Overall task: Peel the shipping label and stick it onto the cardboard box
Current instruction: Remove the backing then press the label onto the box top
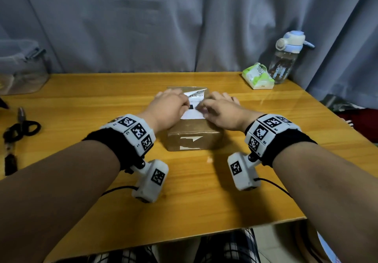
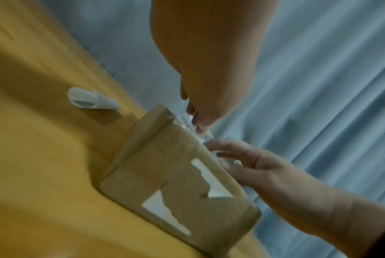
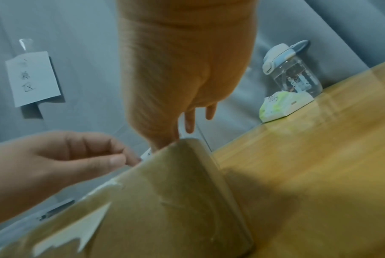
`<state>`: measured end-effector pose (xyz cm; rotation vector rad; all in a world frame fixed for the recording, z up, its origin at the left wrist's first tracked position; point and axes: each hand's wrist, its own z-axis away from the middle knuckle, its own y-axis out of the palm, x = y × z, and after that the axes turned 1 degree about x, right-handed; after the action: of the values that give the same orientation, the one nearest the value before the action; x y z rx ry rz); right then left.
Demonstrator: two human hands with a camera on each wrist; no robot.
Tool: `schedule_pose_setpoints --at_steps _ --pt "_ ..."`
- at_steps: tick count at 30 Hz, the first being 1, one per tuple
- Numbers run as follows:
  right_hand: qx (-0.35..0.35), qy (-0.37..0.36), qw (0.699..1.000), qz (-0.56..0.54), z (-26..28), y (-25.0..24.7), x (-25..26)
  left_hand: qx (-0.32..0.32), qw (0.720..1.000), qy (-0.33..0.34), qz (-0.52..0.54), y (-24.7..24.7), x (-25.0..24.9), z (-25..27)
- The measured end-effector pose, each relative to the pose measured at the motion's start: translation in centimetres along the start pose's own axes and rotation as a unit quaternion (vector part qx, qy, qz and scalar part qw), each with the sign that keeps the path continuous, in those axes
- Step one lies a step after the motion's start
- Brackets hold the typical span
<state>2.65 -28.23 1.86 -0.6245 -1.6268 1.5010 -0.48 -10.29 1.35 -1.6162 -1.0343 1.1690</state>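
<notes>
Centrally, on a glossy yellow-brown wooden table, sits a small brown cardboard box wrapped in clear tape, with torn white paper remnants on its near side. Lying on the box's top face is a white shipping label printed with black text and a small black square; its far corner curls up off the cardboard.

Both of the person's hands rest on the box top, over the label. The left hand covers the label's left edge with fingers bent, thumb and fingertips meeting at the paper in what looks like a pinch. The right hand pinches the label's right edge between thumb and forefinger, its other fingers stretched out past the box. Each wrist wears a black band carrying white blocks with square black-and-white markers.

On the table just beside the box, on its near right, lies a small curled scrap of white paper. At the far right of the table stands a clear plastic water bottle with a pale blue and white lid, touching or just beside a green and white tissue pack. At the left edge lie black-handled scissors. A grey-blue curtain hangs behind the table.
</notes>
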Motion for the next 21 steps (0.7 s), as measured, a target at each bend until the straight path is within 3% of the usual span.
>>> schedule_pose_setpoints --at_steps 2,5,11,13,15,19,21 --pt "0.037 -0.036 0.998 -0.035 -0.1 0.2 0.7 0.008 0.997 -0.012 0.079 0.8 -0.8 -0.2" --pt "0.062 -0.028 0.997 -0.042 -0.2 0.2 1.0 0.02 0.991 -0.05 0.118 1.4 -1.0 -0.5" --pt "0.045 0.001 0.995 -0.089 0.5 0.5 -0.5 0.014 0.996 -0.087 -0.018 -0.6 1.6 1.5" --pt "0.046 0.018 0.995 -0.091 0.3 0.2 -0.2 -0.01 0.996 -0.064 -0.061 -1.1 1.4 2.0" --pt "0.049 0.017 0.997 -0.058 0.1 -0.1 0.7 -0.027 0.999 -0.02 -0.037 -1.0 0.3 2.0" --pt "0.043 -0.009 0.995 -0.086 0.7 0.6 1.3 0.056 0.998 0.005 -0.007 0.5 -0.7 2.0" --pt "0.039 -0.015 0.995 -0.085 1.1 0.7 0.6 0.054 0.998 -0.01 -0.017 0.9 0.3 2.2"
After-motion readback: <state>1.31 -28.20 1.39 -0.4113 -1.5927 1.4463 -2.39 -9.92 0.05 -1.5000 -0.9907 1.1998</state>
